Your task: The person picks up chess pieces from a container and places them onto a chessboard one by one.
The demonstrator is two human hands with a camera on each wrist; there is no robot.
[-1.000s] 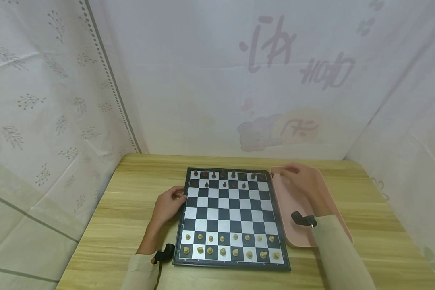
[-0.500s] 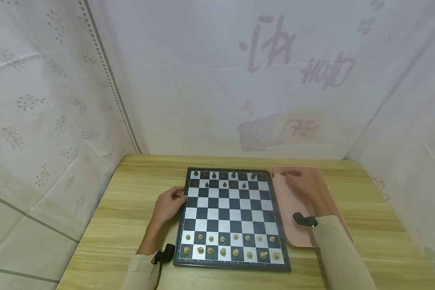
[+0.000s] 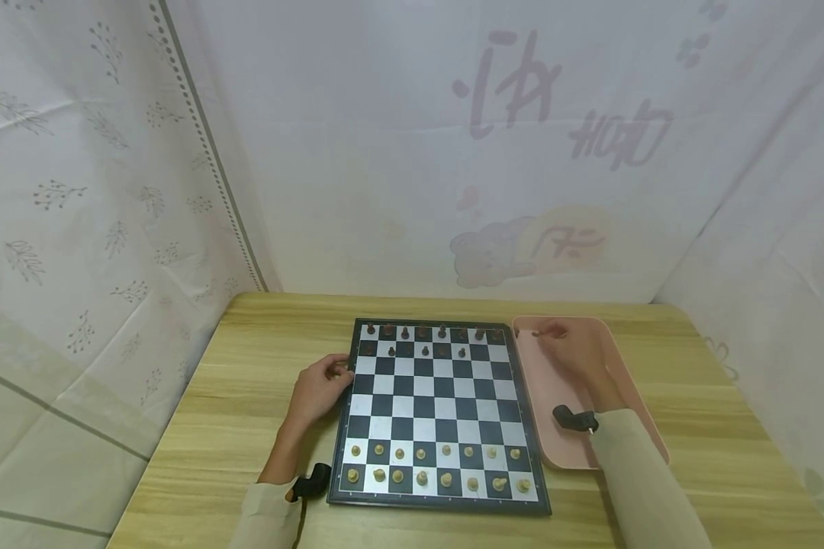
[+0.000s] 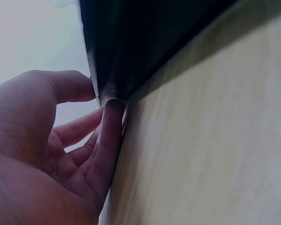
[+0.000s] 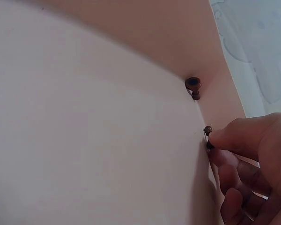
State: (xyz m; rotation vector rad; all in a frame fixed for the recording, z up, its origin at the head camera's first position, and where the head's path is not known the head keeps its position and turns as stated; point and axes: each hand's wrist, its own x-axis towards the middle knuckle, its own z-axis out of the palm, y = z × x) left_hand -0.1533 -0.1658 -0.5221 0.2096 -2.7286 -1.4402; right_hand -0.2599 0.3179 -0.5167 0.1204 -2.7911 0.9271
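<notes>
A chessboard (image 3: 433, 404) with black and white squares lies on the wooden table. My left hand (image 3: 318, 390) holds its left edge; in the left wrist view the thumb and fingertips meet the dark rim (image 4: 107, 89). To the board's right, my right hand (image 3: 582, 357) reaches into a pink tray (image 3: 556, 446). Its thumb and index finger pinch a small dark brown pawn (image 5: 208, 130), partly hidden by the fingertips. Another dark chess piece (image 5: 193, 86) lies in the tray's corner.
Cream pieces (image 3: 422, 478) fill two rows at the board's near side. Dark pieces (image 3: 405, 332) stand in the far row, with several more in the row before it. A printed cloth (image 3: 384, 152) hangs behind the wooden table (image 3: 240, 396).
My right hand has drawn slightly back and to the right in the tray, and the pawn now shows at its fingertips. My left hand and the board have stayed put.
</notes>
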